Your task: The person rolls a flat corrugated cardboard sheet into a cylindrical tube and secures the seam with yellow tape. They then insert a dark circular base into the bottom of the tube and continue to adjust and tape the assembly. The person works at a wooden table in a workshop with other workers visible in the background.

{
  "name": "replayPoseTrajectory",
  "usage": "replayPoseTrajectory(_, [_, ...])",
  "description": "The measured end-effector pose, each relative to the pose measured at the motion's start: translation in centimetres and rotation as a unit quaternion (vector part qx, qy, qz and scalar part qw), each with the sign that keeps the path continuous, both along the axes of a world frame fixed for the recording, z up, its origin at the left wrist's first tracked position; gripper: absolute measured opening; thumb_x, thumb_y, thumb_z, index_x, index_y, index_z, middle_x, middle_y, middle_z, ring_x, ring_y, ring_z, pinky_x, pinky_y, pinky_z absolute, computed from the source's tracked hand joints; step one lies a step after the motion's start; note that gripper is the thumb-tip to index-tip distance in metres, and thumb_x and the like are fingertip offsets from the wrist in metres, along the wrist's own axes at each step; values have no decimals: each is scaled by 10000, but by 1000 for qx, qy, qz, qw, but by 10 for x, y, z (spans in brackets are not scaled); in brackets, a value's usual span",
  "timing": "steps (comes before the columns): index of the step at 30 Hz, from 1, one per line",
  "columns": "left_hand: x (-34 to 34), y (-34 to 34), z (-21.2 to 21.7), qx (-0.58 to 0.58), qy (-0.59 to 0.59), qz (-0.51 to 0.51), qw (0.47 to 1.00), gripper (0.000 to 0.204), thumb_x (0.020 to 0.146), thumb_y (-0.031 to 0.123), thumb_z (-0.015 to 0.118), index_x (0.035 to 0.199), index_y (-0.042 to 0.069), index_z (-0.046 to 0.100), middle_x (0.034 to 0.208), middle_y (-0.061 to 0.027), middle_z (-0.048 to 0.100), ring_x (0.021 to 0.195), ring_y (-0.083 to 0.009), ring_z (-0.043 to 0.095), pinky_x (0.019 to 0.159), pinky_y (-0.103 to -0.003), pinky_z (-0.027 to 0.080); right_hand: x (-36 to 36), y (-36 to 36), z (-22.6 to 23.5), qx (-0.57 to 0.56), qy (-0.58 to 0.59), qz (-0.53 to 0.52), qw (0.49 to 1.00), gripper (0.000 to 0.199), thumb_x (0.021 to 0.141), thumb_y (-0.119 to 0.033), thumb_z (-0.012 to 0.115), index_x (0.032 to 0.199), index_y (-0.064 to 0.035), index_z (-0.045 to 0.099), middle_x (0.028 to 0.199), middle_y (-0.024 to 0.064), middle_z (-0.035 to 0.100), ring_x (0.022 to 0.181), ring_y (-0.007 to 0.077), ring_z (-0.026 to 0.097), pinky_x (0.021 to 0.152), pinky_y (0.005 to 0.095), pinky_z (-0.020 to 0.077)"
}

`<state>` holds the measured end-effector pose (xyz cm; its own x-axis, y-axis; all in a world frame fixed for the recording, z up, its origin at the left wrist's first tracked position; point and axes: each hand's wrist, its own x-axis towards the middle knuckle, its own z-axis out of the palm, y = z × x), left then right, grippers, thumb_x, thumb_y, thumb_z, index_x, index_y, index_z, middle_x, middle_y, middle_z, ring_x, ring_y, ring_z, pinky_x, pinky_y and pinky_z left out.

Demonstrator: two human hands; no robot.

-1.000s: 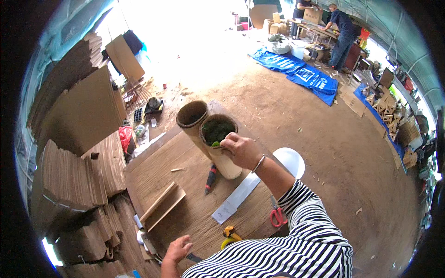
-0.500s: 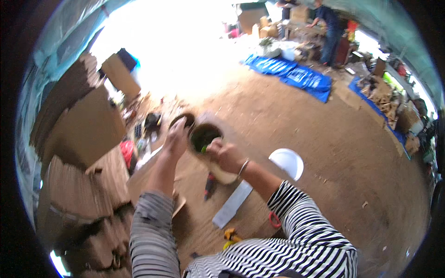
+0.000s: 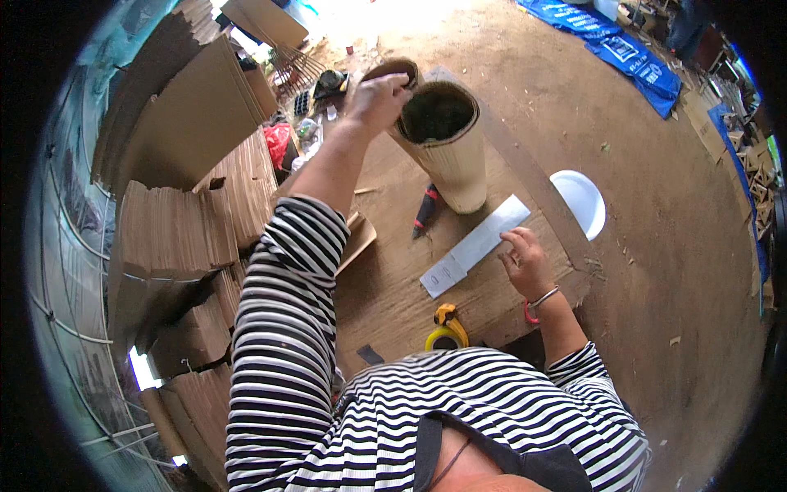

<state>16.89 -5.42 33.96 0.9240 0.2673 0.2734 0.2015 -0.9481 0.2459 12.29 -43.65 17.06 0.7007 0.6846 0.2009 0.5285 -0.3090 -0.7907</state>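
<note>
Two tall tan tubes stand side by side on the brown tabletop (image 3: 393, 238). My left hand (image 3: 379, 104) grips the rim of the rear, left tube (image 3: 392, 67), its fingers reaching over the opening. The front tube (image 3: 452, 160) has a wide mouth with something dark green inside. To the right, my right hand (image 3: 529, 264) has its fingers apart and slightly bent, holding nothing. It is beside a long white paper strip (image 3: 475, 246) with small printed marks. A red-and-black handled tool (image 3: 425, 211) lies by the foot of the front tube.
Near me lie a yellow tape measure or tape roll (image 3: 447, 330) and a dark flat piece (image 3: 370, 354). A white round lid or basin (image 3: 579, 203) is beyond the table's right edge. Cardboard stacks (image 3: 176, 230) rise at the left; a blue tarp (image 3: 615, 53) lies far right.
My right hand has left the front tube's mouth and moved down and right, near the paper strip. My left hand stays at the rear tube's rim. The view has tilted downward.
</note>
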Motion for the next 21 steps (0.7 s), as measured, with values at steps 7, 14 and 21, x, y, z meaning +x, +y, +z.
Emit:
replayPoseTrajectory(7, [29,-16,18,-28,143,-41,988,438,938,122,608,1363,228,575,1223,-131,677,1090,-315,661,961,-428,519,-36,-29,-28,-111,37,70,991,322,803,-135,712,1118,-145,645,1099,74,640,916,325,666,751,425,560])
replayPoseTrajectory(14, [33,16,1,-23,187,-67,980,606,854,17,607,1417,225,521,1237,-165,664,1157,-317,631,992,-399,500,-32,-43,-40,-157,12,96,983,307,827,-152,685,1132,-148,649,1053,78,651,901,324,672,752,432,561])
replayPoseTrajectory(21, [48,9,-10,69,211,-39,974,650,843,-76,516,1406,248,499,1178,-207,671,1069,-373,671,784,-494,595,-31,-35,-50,-176,-18,108,978,234,855,-139,617,1087,-133,637,974,95,643,874,333,675,729,449,558])
